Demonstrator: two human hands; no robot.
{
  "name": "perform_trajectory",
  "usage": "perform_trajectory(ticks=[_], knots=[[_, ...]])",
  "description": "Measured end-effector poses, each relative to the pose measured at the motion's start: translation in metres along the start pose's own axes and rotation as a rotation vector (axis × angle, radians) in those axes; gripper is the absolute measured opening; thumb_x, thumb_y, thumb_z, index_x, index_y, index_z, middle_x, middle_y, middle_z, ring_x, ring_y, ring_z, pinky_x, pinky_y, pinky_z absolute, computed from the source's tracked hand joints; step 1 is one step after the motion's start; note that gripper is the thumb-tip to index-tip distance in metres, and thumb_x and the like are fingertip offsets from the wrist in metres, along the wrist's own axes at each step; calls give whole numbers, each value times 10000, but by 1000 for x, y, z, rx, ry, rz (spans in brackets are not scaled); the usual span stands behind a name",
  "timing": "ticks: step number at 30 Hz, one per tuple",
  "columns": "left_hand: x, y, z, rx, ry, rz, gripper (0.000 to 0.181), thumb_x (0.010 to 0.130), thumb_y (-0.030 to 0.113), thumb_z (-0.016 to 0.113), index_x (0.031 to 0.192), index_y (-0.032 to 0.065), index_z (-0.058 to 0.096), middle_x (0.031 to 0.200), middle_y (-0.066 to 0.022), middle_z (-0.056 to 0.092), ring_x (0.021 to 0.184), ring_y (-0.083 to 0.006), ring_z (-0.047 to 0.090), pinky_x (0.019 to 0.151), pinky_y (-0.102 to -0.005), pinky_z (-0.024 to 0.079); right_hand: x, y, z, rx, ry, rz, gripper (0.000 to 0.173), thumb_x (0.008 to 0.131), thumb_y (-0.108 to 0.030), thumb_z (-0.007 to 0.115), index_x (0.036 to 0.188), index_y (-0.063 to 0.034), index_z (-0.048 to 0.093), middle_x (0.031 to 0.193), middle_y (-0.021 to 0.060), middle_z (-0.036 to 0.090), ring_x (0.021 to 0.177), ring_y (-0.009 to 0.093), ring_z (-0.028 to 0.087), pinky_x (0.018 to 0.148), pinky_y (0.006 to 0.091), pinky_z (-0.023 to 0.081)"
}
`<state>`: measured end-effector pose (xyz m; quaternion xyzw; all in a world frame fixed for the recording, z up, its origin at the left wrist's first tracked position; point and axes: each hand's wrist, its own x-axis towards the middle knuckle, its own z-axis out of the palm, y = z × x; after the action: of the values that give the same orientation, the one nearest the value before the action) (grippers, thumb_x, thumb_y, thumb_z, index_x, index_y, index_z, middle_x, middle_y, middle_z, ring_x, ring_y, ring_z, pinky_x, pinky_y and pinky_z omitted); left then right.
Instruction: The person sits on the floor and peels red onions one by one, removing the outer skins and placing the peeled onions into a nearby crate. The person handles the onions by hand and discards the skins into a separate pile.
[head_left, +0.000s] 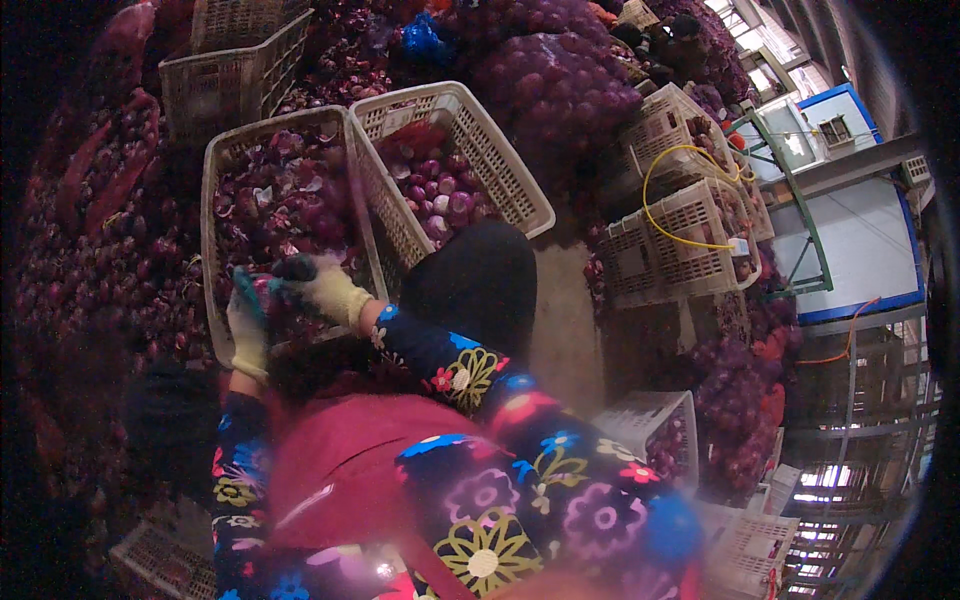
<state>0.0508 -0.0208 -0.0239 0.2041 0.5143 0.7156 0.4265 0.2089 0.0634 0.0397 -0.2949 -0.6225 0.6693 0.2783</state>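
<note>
Both my hands wear pale gloves with dark green coated fingers, over the near part of a plastic crate (212, 247) full of red onions and loose skins. My left hand (250, 315) is closed around a red onion (264, 280), of which only a small pinkish part shows between the hands. Its fingers are partly hidden. My right hand (322, 285) meets it from the right, fingertips bent and blurred by the onion; whether it grips the onion or a tool is unclear. Against this crate's right side stands a second crate (517, 187), holding smooth purple onions (442, 191) and some red netting.
A large heap of red onions (97, 277) lies at the left. Stacked crates (217, 90) stand at the back left, a full mesh sack (555, 82) behind. My dark-clad knee (472, 285) is close to the second crate. More filled crates (660, 247) stand at the right.
</note>
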Motion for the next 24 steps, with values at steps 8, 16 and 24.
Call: perform_trajectory(ticks=[8, 16, 24], knots=[[-32, 50, 52, 733, -176, 205, 572, 1010, 333, 634, 1436, -18, 484, 1400, -183, 567, 1254, -221, 558, 1051, -349, 462, 8, 50, -3, 775, -17, 139, 131, 929, -130, 721, 1028, -45, 710, 905, 32, 716, 773, 143, 643, 738, 329, 553], [-29, 33, 35, 1003, -288, 523, 632, 922, 227, 708, 1454, 3, 449, 1314, -237, 586, 1202, -404, 585, 1017, -439, 488, -4, 12, -5, 455, 181, 166, 184, 906, -164, 771, 1055, -89, 694, 880, -13, 676, 764, 114, 618, 657, 295, 513], [-27, 31, 21, 921, -317, 563, 546, 902, 149, 718, 1391, 2, 526, 1253, -235, 648, 1127, -367, 646, 972, -429, 522, -9, 50, -19, 751, -77, 339, 128, 952, -197, 691, 1025, -93, 697, 860, 17, 686, 633, 152, 605, 624, 325, 537]])
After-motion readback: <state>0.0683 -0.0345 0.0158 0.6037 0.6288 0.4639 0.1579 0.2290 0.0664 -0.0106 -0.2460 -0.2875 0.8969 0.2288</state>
